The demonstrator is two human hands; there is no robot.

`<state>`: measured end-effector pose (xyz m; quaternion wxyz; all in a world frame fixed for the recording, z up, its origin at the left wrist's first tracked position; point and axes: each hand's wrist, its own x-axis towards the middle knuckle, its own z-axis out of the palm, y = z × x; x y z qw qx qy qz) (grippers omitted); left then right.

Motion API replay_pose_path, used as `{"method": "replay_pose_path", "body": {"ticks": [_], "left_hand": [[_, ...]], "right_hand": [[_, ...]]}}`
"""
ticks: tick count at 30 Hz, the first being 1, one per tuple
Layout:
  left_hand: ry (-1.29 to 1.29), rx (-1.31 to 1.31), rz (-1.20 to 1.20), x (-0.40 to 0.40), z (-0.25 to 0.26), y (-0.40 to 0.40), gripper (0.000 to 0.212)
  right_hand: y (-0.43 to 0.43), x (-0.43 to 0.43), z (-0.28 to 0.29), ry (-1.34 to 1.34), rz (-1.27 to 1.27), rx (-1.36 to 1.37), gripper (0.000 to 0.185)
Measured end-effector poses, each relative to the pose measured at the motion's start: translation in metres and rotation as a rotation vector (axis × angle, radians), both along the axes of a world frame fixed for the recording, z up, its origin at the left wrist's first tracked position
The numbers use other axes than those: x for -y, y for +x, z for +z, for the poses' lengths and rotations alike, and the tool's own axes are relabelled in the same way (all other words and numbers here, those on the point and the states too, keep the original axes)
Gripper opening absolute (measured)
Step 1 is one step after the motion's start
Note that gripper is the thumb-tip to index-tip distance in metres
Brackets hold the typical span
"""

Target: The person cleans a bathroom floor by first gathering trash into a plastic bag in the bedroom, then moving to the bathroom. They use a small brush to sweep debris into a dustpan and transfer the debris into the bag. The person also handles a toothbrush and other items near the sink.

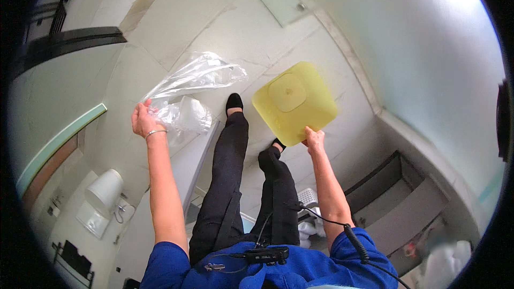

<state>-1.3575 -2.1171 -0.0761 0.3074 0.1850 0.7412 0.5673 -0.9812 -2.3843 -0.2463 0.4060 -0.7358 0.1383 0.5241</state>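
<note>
My left hand (145, 119), with a bangle at its wrist, grips a clear plastic bag (200, 73) that spreads out over the tiled floor. Below the bag's upper part, a whitish translucent item (192, 113) shows within or behind the crumpled film; which of these I cannot tell. On the right, my right hand (314, 139) holds a translucent yellow plastic bin (317, 108) by its near edge, with a squarish raised or sunken panel facing me. The bag and the bin are apart, and my legs stand between and below them.
A frosted glass panel (421, 48) rises at the right above a stone curb (417, 132). An open grey drawer or cabinet (397, 204) lies lower right. A white perforated basket (308, 197) is by my leg. At left are a glass edge (60, 144) and a white lampshade-like object (105, 189).
</note>
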Motion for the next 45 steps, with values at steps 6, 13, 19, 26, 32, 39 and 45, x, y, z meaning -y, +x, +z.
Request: {"method": "replay_pose_path", "body": {"ticks": [6,13,19,26,32,39,45], "left_hand": [[-0.014,0.043,0.056,-0.005,0.046,0.019,0.014],[-0.059,0.088,0.000,0.016,0.093,0.050,0.011],[-0.046,0.153,0.045,0.113,0.128,0.139,0.012],[-0.357,0.071,-0.218,0.145,0.141,0.130,0.014],[-0.357,0.306,-0.046,0.208,0.093,0.185,0.015],[-0.235,0.444,-0.007,0.236,0.077,0.207,0.010],[-0.209,0.458,0.031,0.256,0.082,0.199,0.010]], "right_hand": [[0.020,-0.101,0.049,-0.035,0.251,-0.008,0.030],[0.087,-0.211,0.085,0.181,0.214,-0.142,0.024],[0.167,-0.220,0.110,0.067,0.308,-0.080,0.029],[0.163,-0.256,0.079,0.130,0.134,0.002,0.030],[0.204,-0.185,0.097,-0.077,0.547,-0.258,0.038],[0.143,-0.163,0.152,0.438,1.358,0.302,0.022],[0.015,-0.170,0.170,1.083,2.035,0.836,0.025]]}}
